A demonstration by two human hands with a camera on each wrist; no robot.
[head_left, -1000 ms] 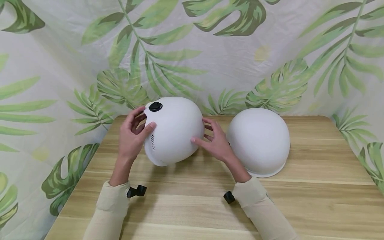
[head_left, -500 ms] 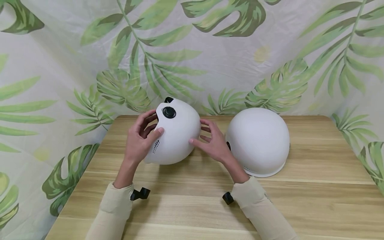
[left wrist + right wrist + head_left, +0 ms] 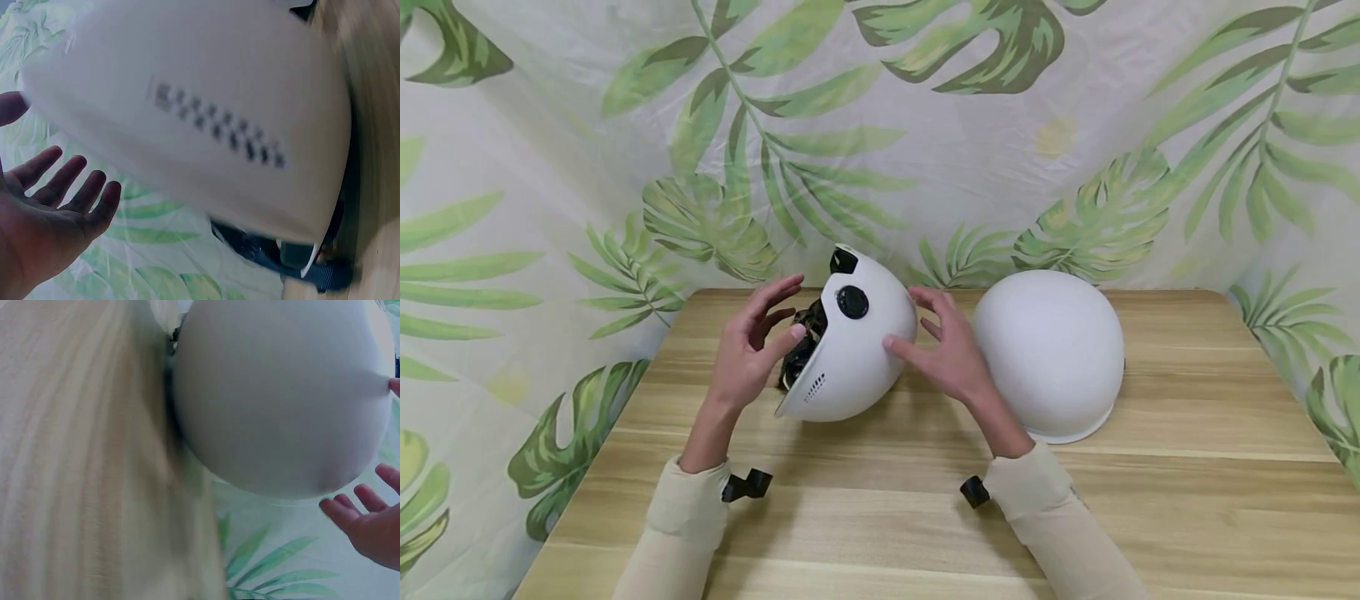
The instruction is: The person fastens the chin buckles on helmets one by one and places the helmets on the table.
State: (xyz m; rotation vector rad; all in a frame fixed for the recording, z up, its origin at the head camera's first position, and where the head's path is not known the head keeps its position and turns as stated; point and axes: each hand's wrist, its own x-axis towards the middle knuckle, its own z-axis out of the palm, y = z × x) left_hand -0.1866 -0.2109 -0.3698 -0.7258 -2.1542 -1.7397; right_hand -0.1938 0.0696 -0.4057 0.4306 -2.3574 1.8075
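Note:
A white helmet (image 3: 872,358) lies tilted on its dome, its dark lined inside partly showing on the left. It has a black round vent and a row of small slots (image 3: 219,125). My left hand (image 3: 747,350), fingers spread and relaxed, is beside the helmet's open side; the left wrist view shows its fingers off the shell. My right hand (image 3: 943,346) is at the dome's right side with its thumb against the shell. In the right wrist view, the other fingers (image 3: 340,515) are loosely extended just past the dome's edge.
A second white helmet (image 3: 1048,354) sits dome up on the wooden table (image 3: 865,533), close to the right hand and forearm. A leaf-printed cloth (image 3: 970,167) hangs behind the table. Small black devices (image 3: 747,485) are worn at both cuffs.
The helmet has turned, bringing its lined inside and a second dark opening into sight, and shifted slightly right. My left hand has come off its rim; my right hand's fingers have loosened.

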